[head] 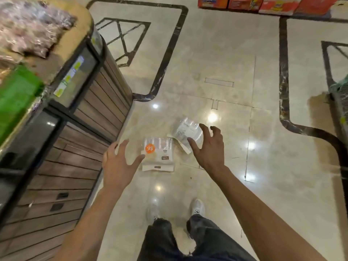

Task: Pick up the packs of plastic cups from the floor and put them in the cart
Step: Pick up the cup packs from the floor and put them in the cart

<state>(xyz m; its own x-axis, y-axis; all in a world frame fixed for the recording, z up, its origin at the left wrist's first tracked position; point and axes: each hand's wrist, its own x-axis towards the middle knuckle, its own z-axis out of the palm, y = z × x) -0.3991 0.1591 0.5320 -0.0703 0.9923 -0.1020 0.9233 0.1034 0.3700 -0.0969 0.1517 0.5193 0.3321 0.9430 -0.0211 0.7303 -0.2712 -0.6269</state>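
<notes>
Wood counter (79, 147) at left; both hands (L (120, 162), R (209, 147)) spread, empty, above cup packs (160, 153).

Couldn't read any text. I saw an orange round sticker on the near cup pack (157, 154), its mark blurred; shelf price tags (75, 76) illegible too.

Clear cup pack (157, 154) with orange dot; cream floor (216, 53) (dark, perhaps marbled, lines).

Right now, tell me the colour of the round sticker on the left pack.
Orange, with a white mark, on the round sticker; the head view shows it.
</notes>
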